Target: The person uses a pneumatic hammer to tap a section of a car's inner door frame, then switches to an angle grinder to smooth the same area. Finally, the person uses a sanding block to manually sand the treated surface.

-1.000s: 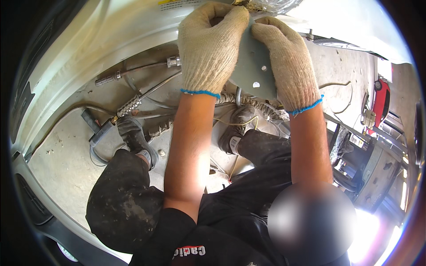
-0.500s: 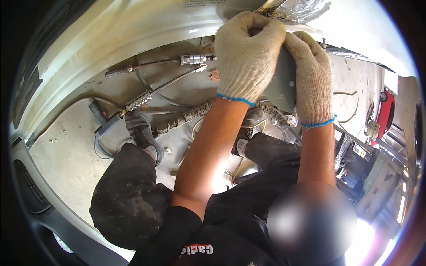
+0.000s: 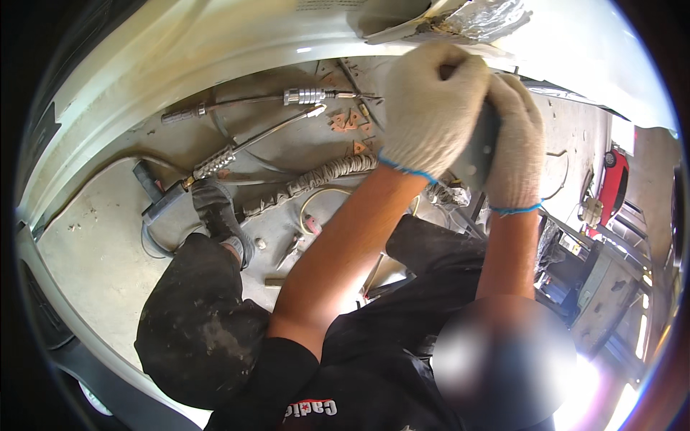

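My left hand (image 3: 435, 108), in a knitted cream work glove, is closed with its fingers curled at the top edge of a dark grey sheet metal piece (image 3: 480, 154). My right hand (image 3: 519, 144), gloved alike, wraps the other side of that piece. Most of the sheet is hidden between and behind the gloves; round light spots show on it. Just beyond the gloves is the pale car body (image 3: 244, 79), where a torn, crumpled silvery patch (image 3: 489, 20) and a bent flap of metal (image 3: 392, 21) show.
On the concrete floor lie a slide hammer (image 3: 305, 95), a welding-type gun (image 3: 169, 201) with a long rod, a sleeved cable bundle (image 3: 316, 183) and several small copper-coloured plates (image 3: 347, 121). My feet stand among hoses. A red car (image 3: 614, 183) is far off to the right.
Both gloved hands have drawn down and slightly right, away from the torn edge of the car body, with the grey sheet between them. More of the bent flap and floor plates now shows.
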Demonstrator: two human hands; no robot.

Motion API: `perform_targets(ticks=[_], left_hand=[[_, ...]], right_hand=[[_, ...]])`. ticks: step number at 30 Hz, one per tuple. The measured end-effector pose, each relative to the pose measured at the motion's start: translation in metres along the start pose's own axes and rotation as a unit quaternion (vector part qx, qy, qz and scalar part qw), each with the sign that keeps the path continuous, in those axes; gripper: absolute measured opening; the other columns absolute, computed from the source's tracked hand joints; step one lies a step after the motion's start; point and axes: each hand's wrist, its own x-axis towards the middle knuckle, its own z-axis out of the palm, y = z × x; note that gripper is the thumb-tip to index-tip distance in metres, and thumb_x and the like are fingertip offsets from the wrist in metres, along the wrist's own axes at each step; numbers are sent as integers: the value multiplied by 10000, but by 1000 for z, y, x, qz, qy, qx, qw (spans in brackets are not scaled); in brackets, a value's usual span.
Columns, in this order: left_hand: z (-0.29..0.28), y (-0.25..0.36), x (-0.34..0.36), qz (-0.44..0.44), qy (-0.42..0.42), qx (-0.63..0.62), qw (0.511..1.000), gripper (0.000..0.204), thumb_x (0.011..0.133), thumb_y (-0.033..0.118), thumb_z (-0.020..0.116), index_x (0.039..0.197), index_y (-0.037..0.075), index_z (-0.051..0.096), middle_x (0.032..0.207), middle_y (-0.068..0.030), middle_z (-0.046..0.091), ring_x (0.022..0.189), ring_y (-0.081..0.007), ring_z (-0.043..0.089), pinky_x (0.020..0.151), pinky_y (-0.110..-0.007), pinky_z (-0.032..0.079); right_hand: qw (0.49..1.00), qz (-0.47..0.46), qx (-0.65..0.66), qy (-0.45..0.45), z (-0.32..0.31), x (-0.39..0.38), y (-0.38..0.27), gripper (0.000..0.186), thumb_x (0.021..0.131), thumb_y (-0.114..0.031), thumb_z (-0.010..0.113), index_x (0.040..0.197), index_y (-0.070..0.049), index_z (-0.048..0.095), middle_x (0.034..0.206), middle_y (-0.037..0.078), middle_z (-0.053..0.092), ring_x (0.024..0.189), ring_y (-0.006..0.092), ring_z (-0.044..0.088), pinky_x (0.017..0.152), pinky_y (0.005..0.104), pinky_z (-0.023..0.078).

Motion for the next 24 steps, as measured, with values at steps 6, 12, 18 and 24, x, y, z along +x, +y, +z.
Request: perform_targets(ticks=[6,12,18,24], left_hand=[[-23,5,5,-55,67,-94,992,192,838,168,714,840,-24,723,696,-36,672,608,-80,567,580,-244,459],[-23,5,11,-18,68,-37,997,226,829,204,734,874,-17,729,721,-51,689,645,-92,596,609,-251,478],[-27,4,15,-4,78,-24,997,217,824,198,727,859,-16,730,731,-57,698,666,-101,607,627,-270,487],[-21,5,18,0,80,6,997,196,825,191,738,855,-3,727,711,-22,661,660,-91,578,622,-249,463]], right_hand=[[992,-37,-18,-121,19,8,5,309,930,-262,602,983,28,695,757,9,624,691,67,530,630,245,461],[994,-28,20,-100,24,11,5,305,920,-257,618,1002,23,705,782,26,647,704,75,539,635,249,464],[989,-86,4,-123,25,14,6,296,914,-252,621,979,23,709,776,18,644,706,76,537,644,252,461],[992,-51,46,-105,24,13,4,275,914,-233,609,962,18,711,775,12,637,703,69,526,628,245,450]])
